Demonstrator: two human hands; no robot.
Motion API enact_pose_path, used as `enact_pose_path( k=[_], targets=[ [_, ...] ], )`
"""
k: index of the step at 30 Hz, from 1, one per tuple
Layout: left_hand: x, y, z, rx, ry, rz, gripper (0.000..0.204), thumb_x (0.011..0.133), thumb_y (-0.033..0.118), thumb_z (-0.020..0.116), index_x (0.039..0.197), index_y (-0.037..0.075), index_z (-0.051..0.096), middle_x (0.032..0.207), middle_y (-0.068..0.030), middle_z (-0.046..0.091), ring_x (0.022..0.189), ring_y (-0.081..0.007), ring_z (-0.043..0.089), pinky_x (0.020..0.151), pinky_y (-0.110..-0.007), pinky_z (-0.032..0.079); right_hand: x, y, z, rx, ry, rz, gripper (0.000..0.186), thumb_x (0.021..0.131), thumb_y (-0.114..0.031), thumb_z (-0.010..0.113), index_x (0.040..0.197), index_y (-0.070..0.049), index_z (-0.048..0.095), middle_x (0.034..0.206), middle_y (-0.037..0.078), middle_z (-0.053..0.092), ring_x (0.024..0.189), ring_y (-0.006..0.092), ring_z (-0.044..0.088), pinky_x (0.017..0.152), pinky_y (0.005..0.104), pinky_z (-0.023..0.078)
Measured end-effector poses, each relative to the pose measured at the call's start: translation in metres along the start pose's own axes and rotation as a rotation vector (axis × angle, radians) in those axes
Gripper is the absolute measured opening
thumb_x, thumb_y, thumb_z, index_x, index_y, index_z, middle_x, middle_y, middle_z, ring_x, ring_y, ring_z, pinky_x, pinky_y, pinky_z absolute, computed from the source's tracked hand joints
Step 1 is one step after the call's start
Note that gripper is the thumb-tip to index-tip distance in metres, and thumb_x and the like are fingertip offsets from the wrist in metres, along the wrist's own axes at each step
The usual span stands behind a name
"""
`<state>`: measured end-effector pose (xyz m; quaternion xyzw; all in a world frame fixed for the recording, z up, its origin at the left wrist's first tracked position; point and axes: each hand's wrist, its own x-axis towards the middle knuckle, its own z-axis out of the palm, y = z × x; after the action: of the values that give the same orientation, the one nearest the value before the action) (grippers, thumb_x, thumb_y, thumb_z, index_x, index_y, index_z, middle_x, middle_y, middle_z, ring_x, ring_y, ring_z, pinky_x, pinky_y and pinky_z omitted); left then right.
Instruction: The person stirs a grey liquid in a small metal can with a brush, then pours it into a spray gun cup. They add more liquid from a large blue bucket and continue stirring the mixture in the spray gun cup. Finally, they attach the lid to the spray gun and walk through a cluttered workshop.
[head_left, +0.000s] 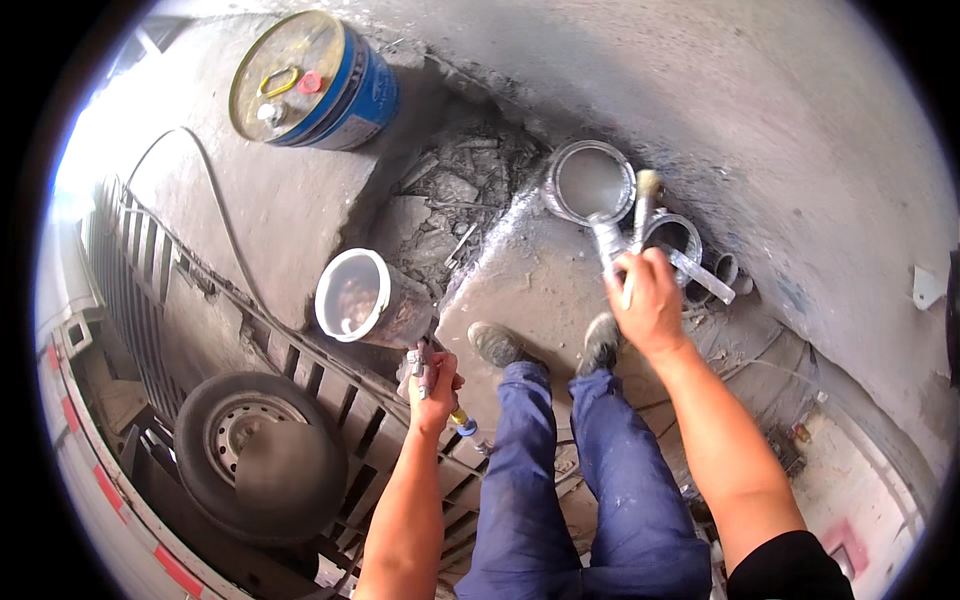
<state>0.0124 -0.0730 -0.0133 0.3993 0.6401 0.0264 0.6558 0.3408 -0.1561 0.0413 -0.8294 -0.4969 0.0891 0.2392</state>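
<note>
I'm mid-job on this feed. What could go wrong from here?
The silvery tool in the right hand is close to the open can and could knock it. If wet, that tool might drip on the right shoe. A jerk of the left hand, holding a metal gun beside the translucent bucket, might jolt the bucket.

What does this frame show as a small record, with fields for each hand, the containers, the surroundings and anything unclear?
Left hand: closed around a metal spray gun
Right hand: closed on the handle of a silver-coated, brush-like tool
Containers near right hand: larger open can holding grey contents; smaller open can beside it
Container near left hand: translucent plastic bucket
Upper left: blue drum with yellow handle
Lower left: tyred wheel
Unclear: exact tool in right hand, blurred
</note>
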Motion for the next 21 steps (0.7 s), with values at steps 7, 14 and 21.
enact_pose_path(
  k=[7, 14, 21],
  targets=[
    [-0.032, 0.03, 0.038, -0.006, -0.095, 0.07, 0.014, 0.09, 0.019, 0.059, 0.091, 0.005, 0.057, 0.066, -0.0072, 0.057, 0.048, -0.0073, 0.045, 0.044, -0.022, 0.034, -0.062, 0.012, -0.03, 0.373, 0.11, 0.299, 0.025, 0.074, -0.002, 0.068, 0.094, -0.004, 0.053, 0.084, 0.013, 0.054, 0.074, 0.0307, 0.055, 0.066, 0.0393, 0.045],
    [-0.08, 0.068, 0.094, 0.027, -0.226, 0.155, 0.013, 0.091, 0.016, 0.058, 0.091, 0.004, 0.053, 0.073, -0.0086, 0.06, 0.052, -0.0065, 0.044, 0.047, -0.021, 0.035, -0.143, 0.024, -0.06, 0.945, 0.122, 0.834, 0.026, 0.082, -0.016, 0.07, 0.098, -0.004, 0.053, 0.088, 0.004, 0.06, 0.08, 0.0131, 0.056, 0.074, 0.0285, 0.047],
    [-0.103, 0.099, 0.123, 0.025, -0.337, 0.235, 0.014, 0.091, 0.017, 0.058, 0.091, 0.004, 0.053, 0.082, -0.0099, 0.061, 0.057, -0.0086, 0.046, 0.051, -0.023, 0.038, -0.15, -0.014, -0.07, 1.648, 0.089, 0.944, 0.027, 0.085, -0.006, 0.066, 0.106, -0.004, 0.048, 0.089, 0.003, 0.057, 0.08, 0.0103, 0.057, 0.072, 0.0248, 0.048]
  ],
)
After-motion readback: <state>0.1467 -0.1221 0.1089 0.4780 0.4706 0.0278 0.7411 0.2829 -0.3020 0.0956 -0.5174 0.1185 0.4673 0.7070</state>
